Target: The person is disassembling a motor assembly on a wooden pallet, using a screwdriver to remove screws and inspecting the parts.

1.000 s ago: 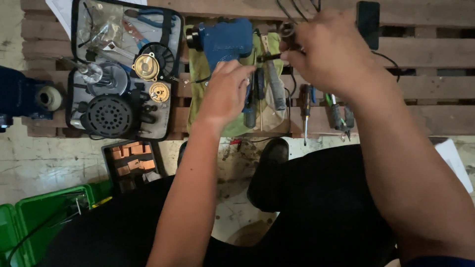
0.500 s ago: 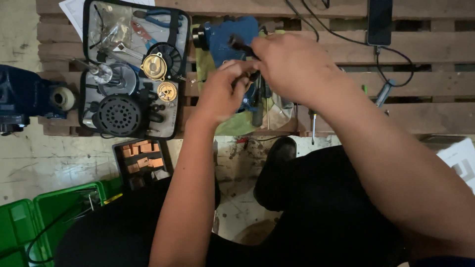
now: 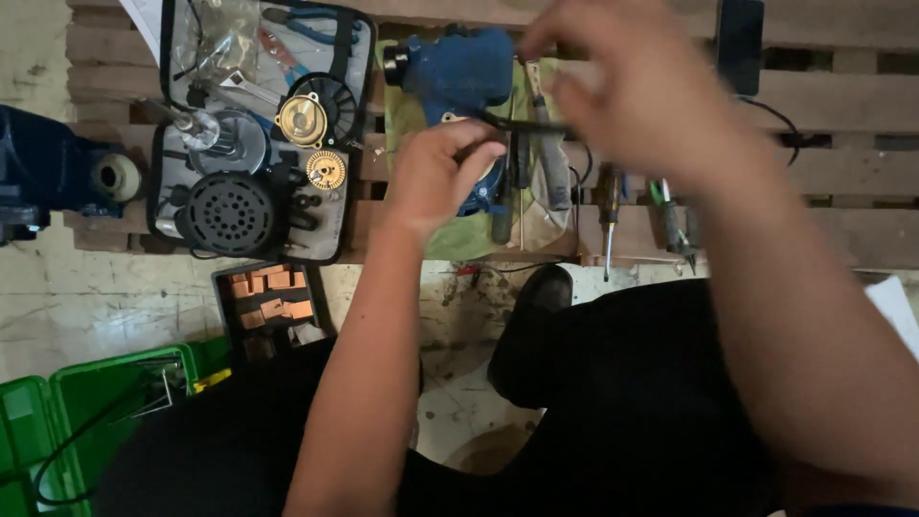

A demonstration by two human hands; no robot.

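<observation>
1. Wooden pallet slats [image 3: 842, 105] serve as the counter, above a stained concrete floor [image 3: 86, 297].
2. On a green cloth [image 3: 459, 239] lies a blue motor housing [image 3: 455, 72], under both hands.
3. The left hand [image 3: 436, 177] has its fingers closed on one end of a thin black rod-like part [image 3: 526, 124] just over the housing. The right hand [image 3: 632, 91] is blurred; its fingers pinch together near the rod's other end, though whether they truly clamp it I cannot tell.
4. The rod looks light, stiff and narrow, probably slippery if oily, so a fingertip pinch near each end suits it best.
5. The housing looks heavy and rigid; it is better gripped around its body.
6. An open tool case [image 3: 254, 134] with a black fan cover [image 3: 228, 213] and brass gear [image 3: 326, 169] sits left; a screwdriver [image 3: 609, 206] lies right.
</observation>
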